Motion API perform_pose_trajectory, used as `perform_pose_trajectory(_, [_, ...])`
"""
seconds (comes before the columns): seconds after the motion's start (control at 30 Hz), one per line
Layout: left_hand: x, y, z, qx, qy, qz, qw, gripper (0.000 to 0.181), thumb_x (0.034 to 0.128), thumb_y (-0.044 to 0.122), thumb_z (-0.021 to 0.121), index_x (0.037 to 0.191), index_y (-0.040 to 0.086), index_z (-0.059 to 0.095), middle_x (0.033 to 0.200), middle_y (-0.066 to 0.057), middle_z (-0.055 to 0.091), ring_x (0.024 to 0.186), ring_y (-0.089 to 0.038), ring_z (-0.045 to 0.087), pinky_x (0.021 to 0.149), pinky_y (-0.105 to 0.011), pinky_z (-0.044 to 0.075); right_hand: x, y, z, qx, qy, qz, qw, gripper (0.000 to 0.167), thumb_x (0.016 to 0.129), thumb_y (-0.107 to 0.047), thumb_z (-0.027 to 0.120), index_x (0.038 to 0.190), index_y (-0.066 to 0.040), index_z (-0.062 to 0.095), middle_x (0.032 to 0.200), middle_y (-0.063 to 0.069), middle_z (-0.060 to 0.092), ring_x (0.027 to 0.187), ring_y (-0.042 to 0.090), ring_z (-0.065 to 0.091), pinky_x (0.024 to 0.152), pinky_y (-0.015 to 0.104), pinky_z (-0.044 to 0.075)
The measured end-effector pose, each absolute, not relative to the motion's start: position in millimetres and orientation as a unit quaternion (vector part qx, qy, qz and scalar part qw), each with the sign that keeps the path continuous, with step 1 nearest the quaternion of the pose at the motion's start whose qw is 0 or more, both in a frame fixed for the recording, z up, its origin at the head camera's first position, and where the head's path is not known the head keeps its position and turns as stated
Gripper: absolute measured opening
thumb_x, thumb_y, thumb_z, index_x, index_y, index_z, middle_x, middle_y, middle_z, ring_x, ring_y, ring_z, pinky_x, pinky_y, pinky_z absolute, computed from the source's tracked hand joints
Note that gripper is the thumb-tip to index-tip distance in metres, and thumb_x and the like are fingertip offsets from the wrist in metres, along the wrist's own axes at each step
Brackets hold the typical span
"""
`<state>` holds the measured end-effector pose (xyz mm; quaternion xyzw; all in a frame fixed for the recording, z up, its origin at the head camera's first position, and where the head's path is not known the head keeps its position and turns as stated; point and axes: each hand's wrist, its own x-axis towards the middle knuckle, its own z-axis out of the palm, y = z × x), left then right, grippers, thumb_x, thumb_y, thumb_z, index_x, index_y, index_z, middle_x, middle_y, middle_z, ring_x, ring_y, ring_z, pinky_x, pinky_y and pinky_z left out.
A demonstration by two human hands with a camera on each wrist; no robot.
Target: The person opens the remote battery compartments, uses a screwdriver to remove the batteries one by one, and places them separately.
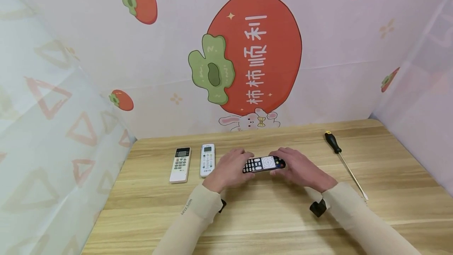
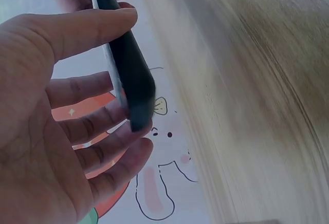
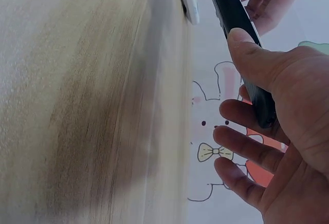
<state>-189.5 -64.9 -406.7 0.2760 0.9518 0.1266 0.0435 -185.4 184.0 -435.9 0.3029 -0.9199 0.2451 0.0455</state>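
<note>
Left hand [image 1: 230, 168] and right hand [image 1: 299, 168], grip clamped on either end of the black remote [image 1: 267, 163], should hold it level above the worktop [image 1: 265, 219], buttons [image 1: 251, 165] unpressed.

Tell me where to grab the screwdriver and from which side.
Probably by its thick black handle, from above with the nearer right hand, closing across its width: the screwdriver lies flat, handle at the far end, while the thin metal shaft slants back to the near side.
</note>
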Motion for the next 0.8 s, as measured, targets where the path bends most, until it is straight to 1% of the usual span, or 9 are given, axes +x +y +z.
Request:
perform_pose_trajectory(0.23, [-190.3,-70.1,-406.5,0.276,0.948,0.15,0.042,0.047,0.0888,0.037,0.079,0.128,0.014,0.068,0.109,0.001,0.059,0.097,-0.015,0.052,0.089,-0.032,0.049,-186.0,185.8,-435.7,0.306,-0.916,0.253,0.051,0.046,0.088,-0.032,0.081,0.127,-0.014,0.064,0.11,-0.004,0.063,0.096,0.014,0.057,0.085,0.04,0.052])
perform_pose_trajectory(0.33, [-190.2,-70.9,-406.0,0.274,0.947,0.16,0.042,0.046,0.0895,0.036,0.079,0.128,0.013,0.068,0.11,0.001,0.059,0.098,-0.015,0.052,0.09,-0.033,0.049,-185.6,185.8,-435.7,0.304,-0.916,0.257,0.053,0.046,0.088,-0.031,0.081,0.128,-0.014,0.064,0.11,-0.004,0.063,0.097,0.014,0.057,0.086,0.041,0.052])
perform_pose_trajectory(0.47, [-189.7,-71.2,-404.9,0.279,0.948,0.154,0.03,0.046,0.0908,0.034,0.078,0.13,0.012,0.067,0.114,-0.001,0.059,0.101,-0.016,0.052,0.092,-0.034,0.049,-184.9,184.9,-435.7,0.298,-0.916,0.262,0.053,0.048,0.089,-0.03,0.081,0.129,-0.014,0.062,0.11,-0.003,0.062,0.097,0.014,0.057,0.086,0.04,0.052])
perform_pose_trajectory(0.6, [-188.8,-71.2,-403.9,0.283,0.948,0.145,0.017,0.046,0.0916,0.032,0.078,0.131,0.012,0.065,0.117,-0.003,0.06,0.105,-0.017,0.053,0.095,-0.035,0.049,-184.3,183.6,-435.5,0.297,-0.914,0.269,0.056,0.051,0.088,-0.024,0.082,0.132,-0.008,0.06,0.113,0.001,0.061,0.098,0.016,0.058,0.086,0.041,0.054])
perform_pose_trajectory(0.7, [-188.7,-71.4,-403.4,0.285,0.948,0.145,0.011,0.046,0.0919,0.032,0.077,0.131,0.012,0.065,0.118,-0.003,0.06,0.107,-0.017,0.053,0.096,-0.035,0.049,-184.1,183.0,-435.8,0.305,-0.91,0.271,0.069,0.054,0.087,-0.017,0.083,0.133,-0.004,0.059,0.116,0.004,0.061,0.099,0.017,0.059,0.087,0.042,0.055])
perform_pose_trajectory(0.8, [-188.3,-71.7,-402.6,0.285,0.947,0.148,0.007,0.045,0.0918,0.031,0.078,0.131,0.011,0.066,0.117,-0.003,0.06,0.106,-0.017,0.053,0.096,-0.035,0.049,-184.1,183.0,-437.1,0.316,-0.905,0.271,0.089,0.055,0.084,-0.013,0.084,0.132,-0.003,0.06,0.117,0.005,0.06,0.1,0.017,0.06,0.086,0.042,0.056])
